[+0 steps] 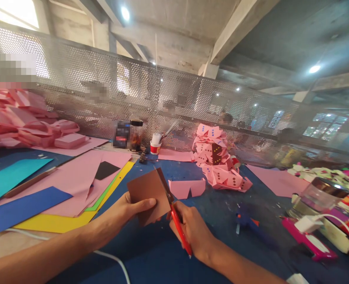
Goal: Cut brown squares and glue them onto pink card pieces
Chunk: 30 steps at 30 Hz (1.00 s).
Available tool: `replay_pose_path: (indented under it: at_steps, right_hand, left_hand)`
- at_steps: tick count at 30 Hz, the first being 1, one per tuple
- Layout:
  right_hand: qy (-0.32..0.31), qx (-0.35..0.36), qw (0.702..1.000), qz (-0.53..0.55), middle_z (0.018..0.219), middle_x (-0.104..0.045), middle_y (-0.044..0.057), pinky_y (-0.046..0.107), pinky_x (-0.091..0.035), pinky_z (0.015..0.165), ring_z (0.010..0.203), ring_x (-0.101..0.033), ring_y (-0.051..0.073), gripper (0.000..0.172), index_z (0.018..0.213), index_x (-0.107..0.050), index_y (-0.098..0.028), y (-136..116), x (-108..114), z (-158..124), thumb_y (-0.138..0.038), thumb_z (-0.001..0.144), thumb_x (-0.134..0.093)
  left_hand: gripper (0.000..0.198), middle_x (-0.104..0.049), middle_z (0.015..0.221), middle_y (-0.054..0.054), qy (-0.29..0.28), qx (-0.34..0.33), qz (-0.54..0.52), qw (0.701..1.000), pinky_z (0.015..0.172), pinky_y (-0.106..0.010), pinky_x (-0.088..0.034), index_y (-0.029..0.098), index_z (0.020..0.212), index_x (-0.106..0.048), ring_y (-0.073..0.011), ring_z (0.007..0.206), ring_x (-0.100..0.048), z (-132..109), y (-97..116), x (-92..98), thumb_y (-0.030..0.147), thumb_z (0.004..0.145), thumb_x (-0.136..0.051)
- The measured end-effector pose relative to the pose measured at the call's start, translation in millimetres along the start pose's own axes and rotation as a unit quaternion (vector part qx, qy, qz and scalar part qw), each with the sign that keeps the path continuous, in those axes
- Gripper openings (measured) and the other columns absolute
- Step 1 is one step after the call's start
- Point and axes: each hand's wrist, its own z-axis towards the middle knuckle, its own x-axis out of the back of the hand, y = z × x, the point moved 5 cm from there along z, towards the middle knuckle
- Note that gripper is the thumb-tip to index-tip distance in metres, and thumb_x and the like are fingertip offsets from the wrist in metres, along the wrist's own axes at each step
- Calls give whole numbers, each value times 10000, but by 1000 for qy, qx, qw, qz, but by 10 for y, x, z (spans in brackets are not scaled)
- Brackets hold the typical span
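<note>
My left hand [126, 210] pinches the left side of a brown paper piece [148, 193], thumb on top, holding it above the blue table [215, 205]. My right hand [193, 228] is closed around red-handled scissors [177, 223], whose blades run up along the right edge of the brown paper. A cut pink paper piece [187, 187] lies on the table just behind the scissors.
Sheets of pink [70, 177], yellow [58, 223], blue [26, 206] and teal [10, 175] paper lie at left. A heap of pink dotted pieces [217, 159] stands behind. A small cup [155, 145] and jar [135, 135] sit by the perforated metal screen [174, 98]. A glue gun [248, 221] and a pink tool [307, 240] lie at right.
</note>
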Motion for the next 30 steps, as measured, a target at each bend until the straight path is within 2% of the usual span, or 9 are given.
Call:
replay_pose_path:
  at_steps: [5, 9, 14, 18, 20, 22, 25, 27, 30]
  right_hand:
    - [-4, -5, 1000, 3, 491, -525, -72, 203, -316, 455, 391, -483, 91, 107, 824, -612, -215, -12, 11, 1, -147, 827, -529]
    - [-10, -10, 999, 34, 493, -513, -76, 195, -347, 464, 398, -482, 89, 104, 837, -617, -207, -50, 26, -6, -154, 837, -527]
    - [9, -3, 994, 113, 523, -486, -93, 186, -379, 468, 385, -438, 67, 126, 894, -609, -197, -57, 106, 19, -157, 850, -498]
    - [21, -3, 991, 131, 488, -440, -104, 180, -377, 455, 383, -420, 67, 108, 892, -601, -197, 24, 187, 70, -174, 858, -501]
    - [23, -5, 993, 118, 473, -430, -103, 180, -379, 455, 389, -433, 72, 93, 875, -600, -197, 59, 209, 90, -194, 866, -508]
    - [26, -4, 994, 102, 469, -428, -102, 183, -395, 469, 401, -460, 79, 84, 866, -598, -200, 72, 220, 100, -214, 874, -515]
    - [33, 4, 996, 87, 483, -453, -95, 188, -414, 489, 427, -510, 90, 91, 870, -589, -203, 49, 226, 94, -258, 894, -521]
    - [37, 9, 996, 83, 501, -482, -85, 187, -412, 487, 436, -528, 92, 99, 857, -583, -201, 21, 230, 83, -271, 897, -526]
    - [42, 16, 996, 81, 544, -535, -66, 184, -408, 480, 442, -537, 86, 100, 797, -561, -199, -14, 241, 72, -247, 882, -537]
  left_hand:
    - [266, -792, 890, -81, -23, -6, 13, 1000, 747, -268, -518, 180, 956, -782, -207, 804, -698, 17, -60, 20, 406, 819, -746]
    - [283, -785, 878, -68, 10, -39, 56, 998, 703, -280, -528, 173, 897, -764, -217, 769, -697, 90, -113, 167, 431, 782, -769]
    - [382, -785, 959, -61, 100, -88, 114, 985, 713, -294, -557, 193, 1037, -721, -239, 838, -721, 207, 67, 439, 419, 740, -799]
    - [560, -784, 954, -84, 135, -33, 192, 972, 699, -337, -587, 177, 1120, -658, -255, 792, -740, 421, 123, 795, 503, 691, -811]
    - [654, -773, 851, -82, 170, -49, 309, 934, 639, -370, -571, 169, 1185, -612, -282, 712, -730, 503, 161, 1017, 563, 690, -780]
    - [649, -748, 767, -86, 202, -61, 504, 837, 653, -412, -538, 193, 1251, -590, -315, 694, -711, 527, 210, 1182, 606, 762, -693]
    - [634, -712, 1084, -186, 264, -140, 650, 698, 826, -533, -494, 205, 1368, -524, -413, 980, -664, 448, 345, 1232, 573, 855, -590]
    - [566, -609, 1305, -209, 245, -211, 675, 664, 964, -575, -424, 175, 1375, -528, -442, 1182, -555, 413, 393, 1104, 505, 915, -526]
    - [406, -631, 1319, -118, 124, -263, 679, 674, 1068, -492, -379, 187, 1258, -638, -361, 1228, -536, 486, 303, 814, 407, 952, -489]
